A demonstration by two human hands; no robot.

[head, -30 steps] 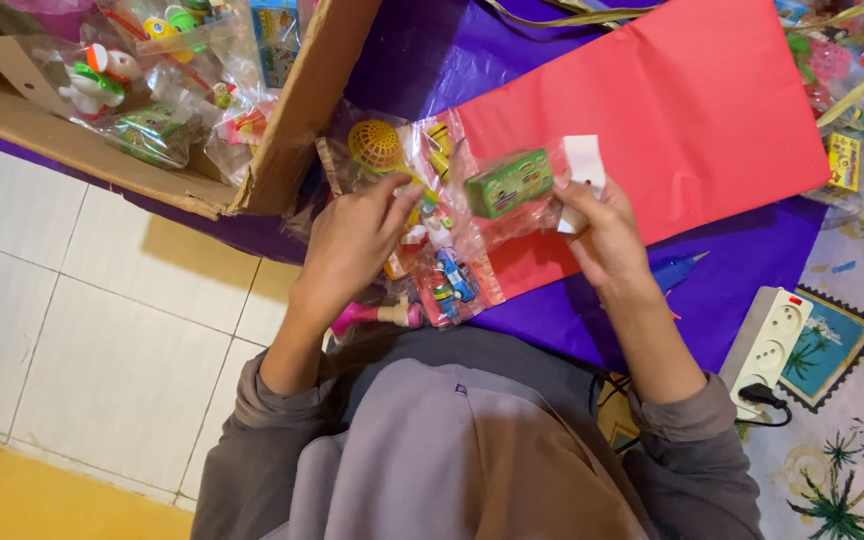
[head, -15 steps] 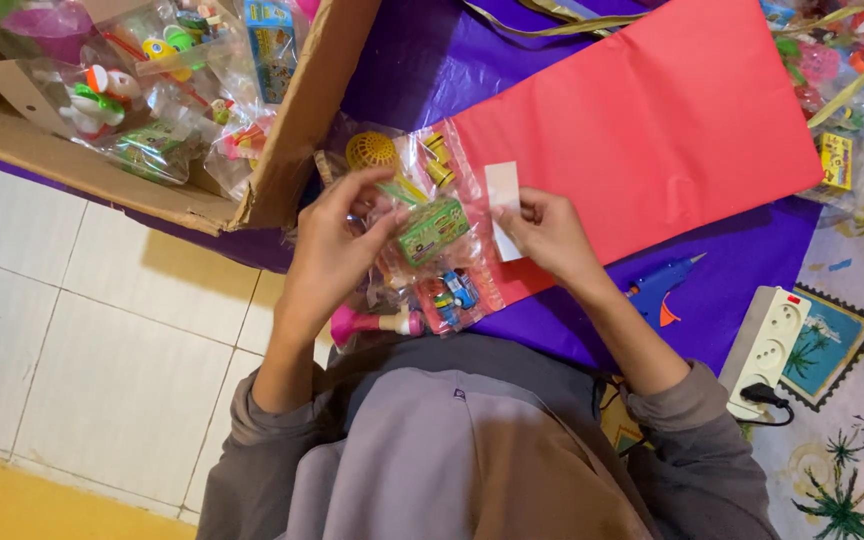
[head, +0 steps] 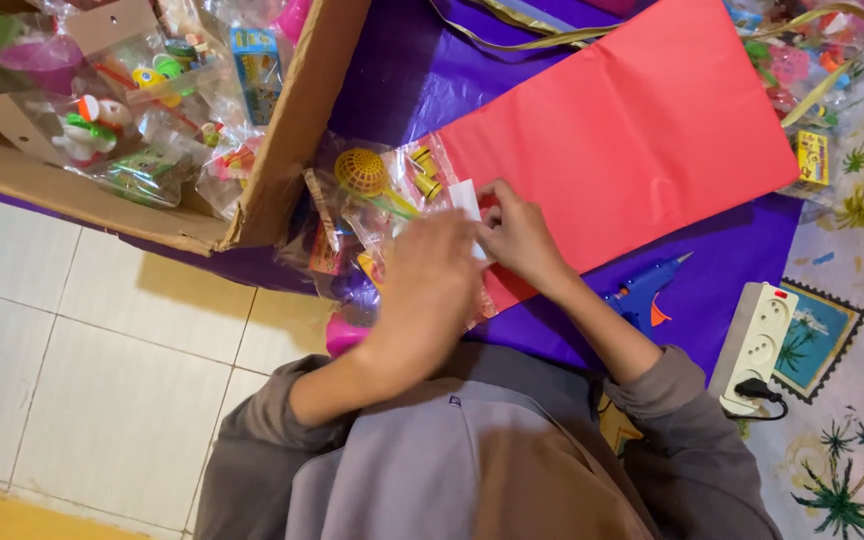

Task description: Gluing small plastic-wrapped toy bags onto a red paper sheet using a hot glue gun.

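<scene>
A purple sheet (head: 432, 80) covers the floor under my work, and on it the big red paper sheet (head: 632, 140) lies flat, reaching toward the sheet's far right corner. At the purple sheet's left edge stands an open cardboard box (head: 292, 150) full of bagged toys. Between box and red paper lies the clear toy packet (head: 372, 190) I am working on, its near end under my hands and its far end, with a yellow round toy inside, showing beyond them. It looks light, crinkly and slippery, soft enough to buckle, so I judge it best held by its flat top edge rather than by the lumpy middle. My left hand (head: 427, 290) rests on the packet, blurred, so I cannot tell whether its fingers are closed. My right hand (head: 517, 235) pinches a small white paper slip (head: 465, 195) where packet meets red paper. A blue glue gun (head: 642, 290) lies near the purple sheet's near right edge, and a white power strip (head: 757, 345) sits just beyond it.
</scene>
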